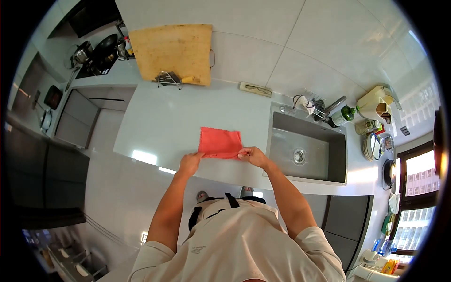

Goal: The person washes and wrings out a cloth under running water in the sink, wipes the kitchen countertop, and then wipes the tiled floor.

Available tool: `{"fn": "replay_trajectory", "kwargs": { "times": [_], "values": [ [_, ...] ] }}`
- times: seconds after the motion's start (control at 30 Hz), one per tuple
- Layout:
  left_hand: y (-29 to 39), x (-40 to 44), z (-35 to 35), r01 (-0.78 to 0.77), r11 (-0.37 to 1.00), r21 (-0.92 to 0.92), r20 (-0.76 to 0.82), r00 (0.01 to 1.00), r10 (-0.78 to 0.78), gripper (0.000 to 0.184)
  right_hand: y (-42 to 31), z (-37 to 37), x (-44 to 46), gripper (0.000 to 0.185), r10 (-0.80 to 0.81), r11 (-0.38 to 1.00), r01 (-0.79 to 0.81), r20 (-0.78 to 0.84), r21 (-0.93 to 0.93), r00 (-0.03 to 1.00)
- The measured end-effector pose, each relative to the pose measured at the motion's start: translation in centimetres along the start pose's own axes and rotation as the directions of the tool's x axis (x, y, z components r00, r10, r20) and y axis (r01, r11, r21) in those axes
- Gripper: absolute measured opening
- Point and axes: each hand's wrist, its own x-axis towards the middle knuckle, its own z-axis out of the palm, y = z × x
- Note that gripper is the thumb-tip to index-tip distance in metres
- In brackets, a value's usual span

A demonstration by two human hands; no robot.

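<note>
A red cloth (220,142) lies spread on the pale countertop (159,122), roughly rectangular, with a jagged left edge. My left hand (190,163) pinches its near left corner. At the near right corner my right hand (252,156) has its fingers closed on the cloth's edge. Both hands are close to the counter's front edge.
Right of the cloth is a steel sink (277,141) with a faucet (336,104) and a green bottle (347,113). A wooden board (174,51) leans on the wall behind a wire rack (168,80). Stacked plates (371,146) stand far right; a stove with pans is far left.
</note>
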Motion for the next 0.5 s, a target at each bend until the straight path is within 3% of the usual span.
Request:
{"fn": "replay_trajectory", "kwargs": {
  "times": [0.1, 0.2, 0.3, 0.33, 0.4, 0.5],
  "values": [
    [-0.7, -0.6, 0.5, 0.115, 0.974, -0.197, 0.0, 0.993, -0.117, 0.024, 0.5, -0.1, 0.2, 0.017, 0.068, 0.995, -0.07, 0.03, 0.07, 0.997],
    [0.9, 2.3, -1.6, 0.216, 0.917, -0.335, -0.126, 0.954, -0.271, 0.021, -0.5, -0.2, 2.3, 0.017, 0.156, 0.987, -0.159, -0.126, -0.015, 0.98],
    [2.4, 4.9, -1.1, 0.144, 0.927, -0.345, -0.302, 0.919, -0.255, 0.024, -1.1, 0.1, 3.8, 0.016, 0.134, 0.911, -0.249, -0.335, -0.329, 0.933],
    [2.4, 5.4, -0.5, 0.106, 0.964, -0.245, -0.383, 0.902, -0.197, 0.036, -1.2, 0.7, 3.9, 0.019, 0.085, 0.863, -0.283, -0.43, -0.419, 0.899],
    [2.6, 5.3, 0.7, 0.106, 0.988, -0.115, -0.394, 0.908, -0.144, 0.043, -0.7, 2.0, 3.9, 0.026, -0.046, 0.734, -0.373, -0.59, -0.567, 0.806],
    [1.7, 4.1, 2.2, 0.084, 0.995, 0.052, -0.276, 0.959, -0.067, 0.05, 0.8, 3.1, 4.2, 0.035, -0.483, 0.55, 0.058, -0.261, -0.833, 0.836]
  ]
}}
